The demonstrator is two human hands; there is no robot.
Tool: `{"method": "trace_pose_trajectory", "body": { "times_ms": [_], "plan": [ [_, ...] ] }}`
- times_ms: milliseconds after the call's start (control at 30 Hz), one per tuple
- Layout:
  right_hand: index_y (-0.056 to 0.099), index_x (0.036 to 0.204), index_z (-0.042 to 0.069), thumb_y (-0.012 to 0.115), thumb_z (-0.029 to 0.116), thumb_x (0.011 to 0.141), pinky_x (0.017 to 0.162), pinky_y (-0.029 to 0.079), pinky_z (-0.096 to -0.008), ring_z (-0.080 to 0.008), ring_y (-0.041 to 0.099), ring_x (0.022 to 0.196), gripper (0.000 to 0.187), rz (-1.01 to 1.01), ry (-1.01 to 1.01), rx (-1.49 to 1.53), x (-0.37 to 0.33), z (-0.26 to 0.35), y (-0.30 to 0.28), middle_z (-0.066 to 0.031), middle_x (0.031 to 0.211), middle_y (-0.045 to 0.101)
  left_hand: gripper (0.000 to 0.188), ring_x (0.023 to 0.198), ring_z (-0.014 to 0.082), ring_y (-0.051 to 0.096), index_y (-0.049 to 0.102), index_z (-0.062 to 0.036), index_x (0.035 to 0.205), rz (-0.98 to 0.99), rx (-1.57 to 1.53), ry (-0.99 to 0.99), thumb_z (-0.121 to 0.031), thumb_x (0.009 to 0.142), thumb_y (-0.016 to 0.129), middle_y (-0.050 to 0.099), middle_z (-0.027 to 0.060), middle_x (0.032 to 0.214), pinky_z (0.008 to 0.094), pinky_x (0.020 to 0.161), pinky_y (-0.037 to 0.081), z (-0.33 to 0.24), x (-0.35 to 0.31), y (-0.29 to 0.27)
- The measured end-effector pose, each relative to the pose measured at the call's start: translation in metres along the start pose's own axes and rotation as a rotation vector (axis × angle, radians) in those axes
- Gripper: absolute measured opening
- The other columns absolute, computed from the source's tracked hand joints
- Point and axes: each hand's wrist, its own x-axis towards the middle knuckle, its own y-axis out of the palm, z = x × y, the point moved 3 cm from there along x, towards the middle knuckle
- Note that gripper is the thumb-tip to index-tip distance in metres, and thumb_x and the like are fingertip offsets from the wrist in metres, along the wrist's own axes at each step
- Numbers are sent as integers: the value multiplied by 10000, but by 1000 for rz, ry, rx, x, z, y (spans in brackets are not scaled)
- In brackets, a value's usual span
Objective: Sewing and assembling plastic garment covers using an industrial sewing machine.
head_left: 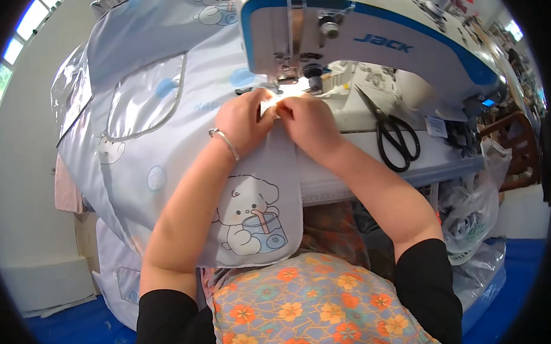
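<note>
1. Nearest, a flowered garment point(304, 304) covers the lap, soft, orange blooms on muted grey, between matte black sleeves point(428, 282).
2. Beyond it, the pale blue cloth point(183, 130) spreads left and under both hands, its far edge at the sewing machine point(368, 41); it looks smooth, with a rounded near corner, a printed puppy point(252, 203) and a shiny clear pocket point(148, 94).
3. The right hand point(313, 122) has its fingers narrow, apparently pinching the cloth; the left hand point(243, 121) presses on it, fingers bent, but glare hides whether they grip.
4. Fingertips this close to the stitching head could be pricked if the machine ran.
5. The cloth's overhanging weight could drag it askew, puckering a seam.
6. To the right, black-handled scissors point(399, 137) lie on the hard, pale desk point(432, 151); a careless elbow might knock them.
</note>
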Motion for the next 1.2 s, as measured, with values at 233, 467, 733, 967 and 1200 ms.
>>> {"method": "trace_pose_trajectory", "body": {
  "times_ms": [233, 467, 733, 967, 1200],
  "plan": [
    [719, 998, 52, 674, 49, 851, 712, 497, -387, -286, 591, 794, 154, 28, -190, -49, -19, -6, -13, -95, 831, 553, 185, 896, 364, 641, 667, -60, 1027, -29, -58, 108, -183, 903, 607, 670, 155, 996, 448, 796, 513, 7, -4, 4],
    [680, 1071, 32, 644, 41, 846, 874, 522, -387, -280, 622, 990, 229, 37, -327, -283, -23, 7, -10, -94, 1093, 670, 168, 1009, 276, 632, 687, -61, 981, -154, 235, 326, -137, 839, 641, 674, 101, 1020, 419, 835, 513, -8, -14, 4],
    [655, 1159, 16, 616, 16, 827, 955, 497, -395, -308, 615, 1067, 335, 89, -327, -226, -21, 4, -12, -123, 1173, 668, 204, 1085, 251, 610, 685, -28, 976, -167, 193, 416, -103, 793, 634, 685, 88, 1051, 390, 964, 463, -9, -28, 7],
    [656, 1153, 12, 614, 3, 810, 937, 515, -394, -303, 626, 1063, 346, 133, -344, -271, -37, 12, -8, -127, 1197, 657, 398, 1270, 307, 523, 631, -19, 1207, -91, 174, 359, -163, 836, 624, 610, 149, 1290, 448, 1092, 384, 1, -30, -8],
    [659, 1129, 5, 626, -35, 793, 932, 524, -386, -296, 630, 1064, 340, 142, -404, -269, -38, 16, -8, -128, 1180, 660, 793, 1388, 382, 408, 496, 2, 1387, 346, 135, 381, -443, 766, 708, 420, 215, 1500, 597, 1159, 216, 27, -198, -70]
  ]
}}
